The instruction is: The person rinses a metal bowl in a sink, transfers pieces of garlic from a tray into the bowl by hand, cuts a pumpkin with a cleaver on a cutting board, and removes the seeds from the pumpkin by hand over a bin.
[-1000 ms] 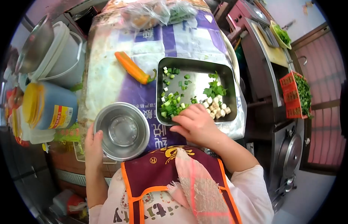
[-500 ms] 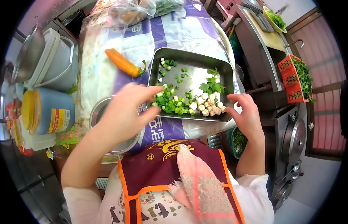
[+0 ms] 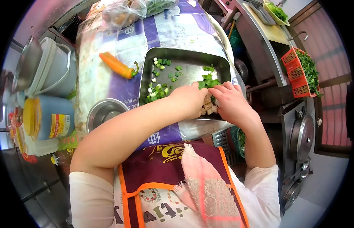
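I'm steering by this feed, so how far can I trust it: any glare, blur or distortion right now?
Head view: strong fisheye bend, corners black, bucket seeming to lean near the left edge; head view: pale glare on the bare metal of the tray and washed-out patches on the sheet; head view: no strong blur on left hand or right hand.

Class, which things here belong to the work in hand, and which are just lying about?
In the work:
metal tray
chopped green pieces
pale chunks
green leaves
perhaps the metal bowl

Apparently lying about:
orange pepper
yellow-lidded container
red basket
plastic bag
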Motion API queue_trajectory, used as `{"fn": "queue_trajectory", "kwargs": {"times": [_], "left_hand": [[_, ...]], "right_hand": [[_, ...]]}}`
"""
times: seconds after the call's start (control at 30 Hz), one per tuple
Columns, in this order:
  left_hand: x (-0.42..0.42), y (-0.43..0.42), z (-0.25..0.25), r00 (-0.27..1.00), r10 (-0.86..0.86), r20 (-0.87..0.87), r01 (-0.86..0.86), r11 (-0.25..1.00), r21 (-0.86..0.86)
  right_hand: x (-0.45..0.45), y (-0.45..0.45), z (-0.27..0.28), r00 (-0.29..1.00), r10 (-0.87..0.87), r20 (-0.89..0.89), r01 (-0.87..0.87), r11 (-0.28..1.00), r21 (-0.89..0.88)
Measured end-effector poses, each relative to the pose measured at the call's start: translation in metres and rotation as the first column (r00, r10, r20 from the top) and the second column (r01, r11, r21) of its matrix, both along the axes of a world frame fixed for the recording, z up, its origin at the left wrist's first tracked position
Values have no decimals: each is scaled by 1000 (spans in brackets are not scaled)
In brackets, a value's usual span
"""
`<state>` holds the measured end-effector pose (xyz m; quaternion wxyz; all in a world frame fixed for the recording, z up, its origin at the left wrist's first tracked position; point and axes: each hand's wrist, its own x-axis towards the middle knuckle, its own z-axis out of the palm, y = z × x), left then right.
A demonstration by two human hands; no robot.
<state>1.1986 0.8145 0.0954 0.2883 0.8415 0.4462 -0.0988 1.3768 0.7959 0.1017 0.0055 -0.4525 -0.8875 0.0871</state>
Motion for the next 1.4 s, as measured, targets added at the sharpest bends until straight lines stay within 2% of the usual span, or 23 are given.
{"fn": "queue_trajectory", "kwargs": {"times": [0.27, 0.37, 0.5, 0.77, 0.87, 1.03, 1.13, 1.2, 1.33, 1.4], "left_hand": [[-3, -1, -13, 988, 108, 113, -116, 991, 65], [-4, -1, -11, 979, 145, 144, -156, 985, 69], [-5, -1, -12, 970, 146, 195, -164, 983, 79], [-4, -5, -14, 982, 112, 150, -128, 986, 104], [-5, -4, -17, 979, 119, 165, -137, 985, 103], [-3, -2, -15, 978, 159, 138, -168, 984, 55], [-1, -1, -13, 979, 164, 122, -170, 985, 42], [1, -2, -12, 979, 173, 105, -178, 983, 40], [-2, 0, -25, 971, 159, 181, -177, 980, 92], [2, -3, -16, 971, 153, 184, -173, 980, 99]], "right_hand": [[1, 12, 1, 999, -16, 42, 16, 1000, 4], [3, 16, 4, 1000, 6, -9, -6, 1000, -24], [6, 16, -15, 1000, 19, -18, -18, 998, 52], [2, 16, -18, 1000, 28, -4, -28, 994, 102], [6, 13, -11, 979, 25, -200, 8, 986, 164], [33, -22, 32, 860, -66, -506, 205, 953, 223], [68, -49, 32, 778, -94, -621, 336, 898, 284], [96, -68, 25, 773, -115, -624, 404, 847, 346], [136, -109, 0, 734, -263, -626, 595, 693, 407], [149, -127, -15, 757, -285, -588, 603, 651, 461]]}}
